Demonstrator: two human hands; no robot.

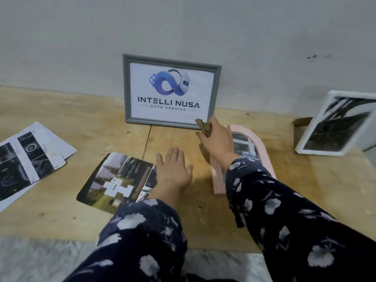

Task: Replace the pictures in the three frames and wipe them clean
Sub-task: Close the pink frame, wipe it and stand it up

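Gripping a small brown folded cloth point(204, 126), right hand point(216, 139) fingers touched the grey rectangular picture frame point(127, 88) lower corner, upright against wall. Left hand point(173, 169) fingers released, flat over wooden bench point(81, 119). Pink arched frame point(218, 185) lay under right wrist; white frame point(301, 143) far right.

I see the logo frame point(172, 91) standing upright at the back of the wooden tabletop point(81, 119), against the wall point(183, 23). Right of it lies the arched frame point(247, 139), and further right the rectangular frame point(335, 123) stands tilted. Before the logo frame lies a landscape photo sheet point(116, 182); printed sheets point(30, 159) lie overlapping at far left.
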